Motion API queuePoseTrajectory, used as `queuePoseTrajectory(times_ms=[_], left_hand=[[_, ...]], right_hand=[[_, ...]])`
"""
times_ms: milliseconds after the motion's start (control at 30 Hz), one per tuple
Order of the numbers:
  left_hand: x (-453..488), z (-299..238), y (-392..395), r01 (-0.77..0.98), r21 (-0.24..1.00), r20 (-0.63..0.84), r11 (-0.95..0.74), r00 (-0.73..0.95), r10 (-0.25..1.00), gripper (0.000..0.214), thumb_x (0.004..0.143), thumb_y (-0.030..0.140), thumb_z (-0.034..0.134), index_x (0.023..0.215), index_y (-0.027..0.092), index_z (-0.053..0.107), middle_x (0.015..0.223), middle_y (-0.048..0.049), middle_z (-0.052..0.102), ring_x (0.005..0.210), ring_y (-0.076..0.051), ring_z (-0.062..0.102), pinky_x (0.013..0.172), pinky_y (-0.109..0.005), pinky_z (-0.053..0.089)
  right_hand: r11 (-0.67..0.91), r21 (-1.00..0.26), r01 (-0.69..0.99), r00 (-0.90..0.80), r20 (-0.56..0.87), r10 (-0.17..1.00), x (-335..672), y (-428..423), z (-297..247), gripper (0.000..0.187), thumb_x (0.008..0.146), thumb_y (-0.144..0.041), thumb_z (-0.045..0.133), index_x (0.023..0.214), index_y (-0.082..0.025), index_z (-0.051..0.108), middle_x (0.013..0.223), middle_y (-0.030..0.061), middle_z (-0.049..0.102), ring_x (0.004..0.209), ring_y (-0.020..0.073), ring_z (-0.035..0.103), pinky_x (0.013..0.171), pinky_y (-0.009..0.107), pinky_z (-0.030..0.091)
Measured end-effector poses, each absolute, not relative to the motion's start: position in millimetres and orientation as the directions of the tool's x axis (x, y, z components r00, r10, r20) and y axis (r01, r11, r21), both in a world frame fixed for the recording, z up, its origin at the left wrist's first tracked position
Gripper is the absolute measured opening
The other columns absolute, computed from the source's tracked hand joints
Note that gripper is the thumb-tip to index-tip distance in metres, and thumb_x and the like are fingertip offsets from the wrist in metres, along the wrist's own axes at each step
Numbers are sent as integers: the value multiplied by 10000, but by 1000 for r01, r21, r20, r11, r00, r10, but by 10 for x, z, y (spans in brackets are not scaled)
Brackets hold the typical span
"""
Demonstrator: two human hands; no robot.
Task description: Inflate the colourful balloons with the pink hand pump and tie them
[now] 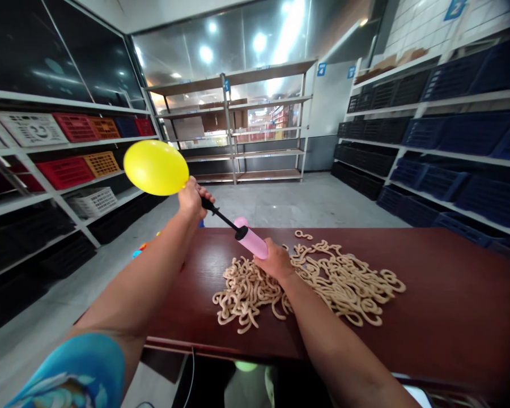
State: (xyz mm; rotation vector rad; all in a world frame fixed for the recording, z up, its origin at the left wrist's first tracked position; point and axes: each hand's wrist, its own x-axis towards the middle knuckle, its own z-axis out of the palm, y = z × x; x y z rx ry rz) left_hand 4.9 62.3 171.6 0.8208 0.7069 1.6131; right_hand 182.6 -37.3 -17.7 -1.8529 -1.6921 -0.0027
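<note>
A yellow inflated balloon [156, 167] floats at upper left, its neck pinched by my left hand [192, 198], which is closed around the neck and the black nozzle of a hand pump. My right hand [275, 260] is wrapped round the pink barrel of the pump [252, 241], held just above the table. The black rod [223, 218] runs between the two hands. Under my right hand lies a heap of several beige S-shaped hooks [323, 283] on the dark red table [442, 306].
Metal shelving with red, orange and white crates [74, 170] lines the left wall; dark blue crates [463, 133] fill shelves on the right. Bare racks [263, 122] stand at the back. Small coloured objects [141, 249] lie on the grey floor left of the table.
</note>
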Motion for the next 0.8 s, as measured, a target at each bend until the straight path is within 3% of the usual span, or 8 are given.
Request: queuePoseTrajectory(times_ms=[267, 633, 800], left_hand=[[568, 1102, 339, -583, 808, 41, -82, -83, 996, 382, 807, 421, 459, 561, 213, 252, 398, 63, 269, 317, -97, 347, 346, -228, 323], [-189, 2032, 607, -588, 785, 136, -197, -146, 980, 344, 786, 339, 482, 569, 207, 249, 404, 63, 280, 318, -87, 340, 354, -214, 339], [-140, 1922, 663, -585, 785, 143, -204, -148, 979, 358, 782, 360, 492, 572, 207, 245, 405, 67, 274, 319, -82, 335, 349, -206, 323]], right_hand=[[-6, -415, 910, 180, 382, 907, 1812, -422, -110, 354, 692, -389, 608, 979, -210, 501, 824, 42, 644, 731, 196, 603, 612, 265, 366], [47, -479, 877, 177, 412, 894, 1818, -404, -68, 378, 692, -362, 599, 1033, -230, 504, 891, 34, 647, 821, 208, 604, 685, 283, 397], [33, -441, 897, 168, 409, 897, 1827, -371, -141, 345, 687, -376, 580, 985, -218, 509, 846, 43, 642, 754, 216, 608, 632, 292, 392]])
